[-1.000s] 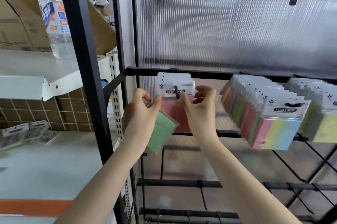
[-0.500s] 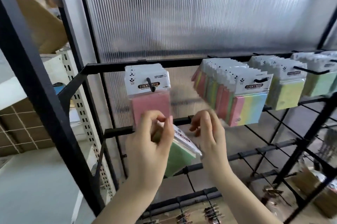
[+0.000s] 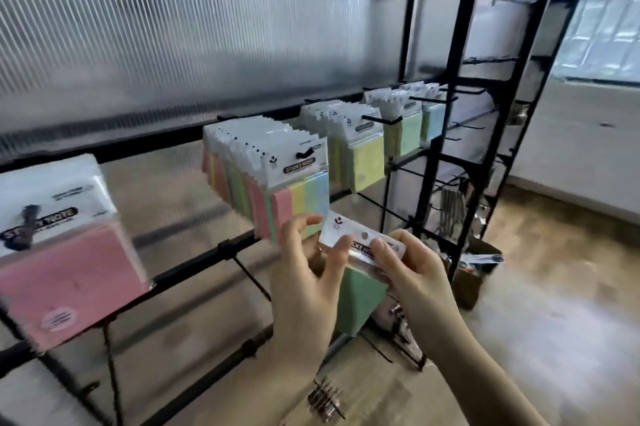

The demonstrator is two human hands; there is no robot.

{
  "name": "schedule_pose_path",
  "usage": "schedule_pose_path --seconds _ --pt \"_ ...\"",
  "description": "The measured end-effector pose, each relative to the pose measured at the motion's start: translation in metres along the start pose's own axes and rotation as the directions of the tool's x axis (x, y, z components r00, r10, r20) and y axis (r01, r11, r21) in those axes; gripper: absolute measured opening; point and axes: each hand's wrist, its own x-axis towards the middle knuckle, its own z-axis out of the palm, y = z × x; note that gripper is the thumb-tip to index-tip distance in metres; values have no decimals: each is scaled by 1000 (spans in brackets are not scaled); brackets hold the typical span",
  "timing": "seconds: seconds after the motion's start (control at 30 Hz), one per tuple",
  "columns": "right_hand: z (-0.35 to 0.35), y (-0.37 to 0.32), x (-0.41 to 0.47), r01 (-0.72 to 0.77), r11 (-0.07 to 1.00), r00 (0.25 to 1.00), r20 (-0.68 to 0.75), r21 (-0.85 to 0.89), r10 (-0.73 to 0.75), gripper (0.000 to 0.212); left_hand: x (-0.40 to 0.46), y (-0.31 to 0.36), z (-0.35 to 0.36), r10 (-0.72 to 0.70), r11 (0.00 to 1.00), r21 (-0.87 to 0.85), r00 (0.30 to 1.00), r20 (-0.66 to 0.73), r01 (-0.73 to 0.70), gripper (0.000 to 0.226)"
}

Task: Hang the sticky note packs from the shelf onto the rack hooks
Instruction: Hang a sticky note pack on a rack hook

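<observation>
You hold the green sticky note pack (image 3: 360,290) in front of the black wire rack (image 3: 440,162), below the hooks and off all of them. Its white header card is up and tipped toward you, its long edge running left to right and sloping down to the right; the green block hangs below, pointing down. Your left hand (image 3: 304,290) has its fingers spread fairly wide, thumb and fingertips pressing the header's left end and the pack's side. Your right hand (image 3: 412,273) pinches the header's right end — thumb on the printed face, fingers curled behind.

Just above your left hand hangs a full row of multicolour packs (image 3: 277,179) on one hook. To the far left a pink pack (image 3: 65,269) hangs on its own hook, blurred. Further right hang yellow packs (image 3: 363,155) and then green and blue ones. Behind the rack stands a ribbed translucent panel (image 3: 173,44) — a cardboard box (image 3: 474,273) sits on the floor by the rack's foot.
</observation>
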Motion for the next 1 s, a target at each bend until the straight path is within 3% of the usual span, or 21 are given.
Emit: schedule_pose_path --seconds 0.23,0.37,0.47,0.53,0.63,0.73,0.9,1.0 --pt "-75 -16 47 160 982 978 -115 -103 -172 18 30 1 88 -94 993 -59 981 168 105 31" --pt "-123 -23 78 205 967 964 -142 -152 -227 42 50 5 143 -106 991 -58 976 193 119 28" --pt "-156 -28 103 218 965 962 -132 -146 -238 46 67 9 182 -119 991 -36 975 190 128 6" --pt "-175 -30 120 213 966 965 -124 -147 -232 36 79 11 203 -138 989 -20 976 168 143 6" --pt "-197 -34 142 222 963 968 -83 -151 -236 19 95 18 226 -128 992 -4 989 78 129 39" --pt "-208 -37 162 249 956 964 -55 -152 -260 13 113 26 243 -105 994 -19 994 31 106 48" --pt "-211 -39 196 222 969 972 -47 -111 -229 17 148 30 256 -77 994 75 996 -50 81 22" --pt "-210 -42 218 198 975 980 -7 -105 -200 25 165 25 262 -72 991 102 993 -91 81 18"
